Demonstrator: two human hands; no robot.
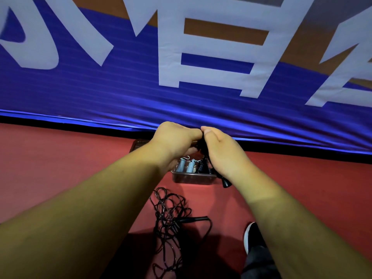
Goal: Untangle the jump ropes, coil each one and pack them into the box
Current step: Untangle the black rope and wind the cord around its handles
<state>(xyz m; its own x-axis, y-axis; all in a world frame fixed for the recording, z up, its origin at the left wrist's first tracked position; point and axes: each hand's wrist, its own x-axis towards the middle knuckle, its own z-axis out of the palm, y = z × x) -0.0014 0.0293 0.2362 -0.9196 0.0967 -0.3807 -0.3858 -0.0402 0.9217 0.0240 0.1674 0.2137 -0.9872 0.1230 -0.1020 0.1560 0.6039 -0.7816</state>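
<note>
1. Black jump rope (203, 147) bunched into a tight bundle, held in the air directly above the far end of the box (191, 178), between both hands.
2. Left hand (175, 137) above the box's left side, fingers curled under and clenched on the bundle, thumb side pressed to the rope at the top.
3. Right hand (223, 150) above the box's right side, fingers wrapped around the same bundle, knuckles touching the left hand's.
4. One black handle (225, 183) dangling below the right palm, tip hanging just outside the box's near right corner.
5. Dark, shallow and open-topped, the box on the red floor (60, 168), near wall facing the camera, far part hidden under the hands.
6. Inside the box, toward its left: light-blue ropes (186, 165) wound in neat coils, side by side, a white hooked end sticking up.
7. Inside the box, toward its right: black coils (203, 167) packed just beside the blue ones.
8. On the near side of the box, apart from it: tangled rope (171, 218), black, sprawled in loose overlapping loops, one slim grip lying across the heap.
9. Nearer than the box and to its right: black shoe (251, 234) with a white sole edge, planted on the floor beside a dark trouser leg.
10. Beyond the box: blue banner (120, 87) with large white lettering and an orange band, lower hem meeting the floor close behind the box.
</note>
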